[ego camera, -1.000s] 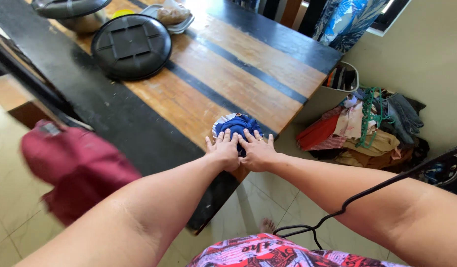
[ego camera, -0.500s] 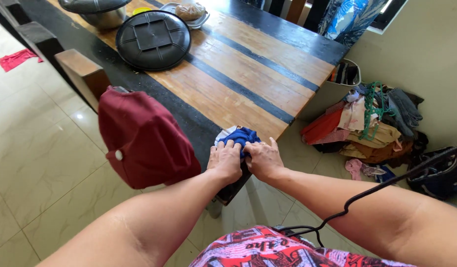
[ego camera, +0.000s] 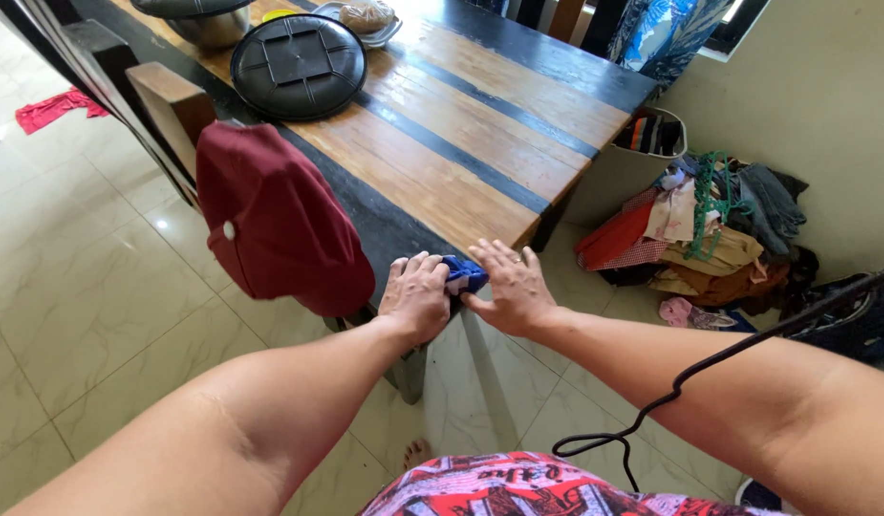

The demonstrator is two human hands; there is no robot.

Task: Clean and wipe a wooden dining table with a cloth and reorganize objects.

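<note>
A small blue folded cloth [ego camera: 464,274] lies at the near corner of a long wooden table [ego camera: 461,134] with black stripes. My left hand [ego camera: 415,294] curls over the cloth's left side and grips it. My right hand [ego camera: 508,285] lies flat with fingers spread, pressing the cloth's right side against the table corner. Most of the cloth is hidden under both hands.
A dark red cap [ego camera: 275,222] hangs on a chair back at the table's left edge. A round black lid [ego camera: 298,64], a metal pot [ego camera: 203,19] and a tray of food [ego camera: 366,17] stand at the far end. A heap of clothes [ego camera: 710,229] lies on the tiled floor at right.
The view has swung down and left. The blue cloth has been drawn from further in on the table to its near corner, and it looks smaller under my hands.
</note>
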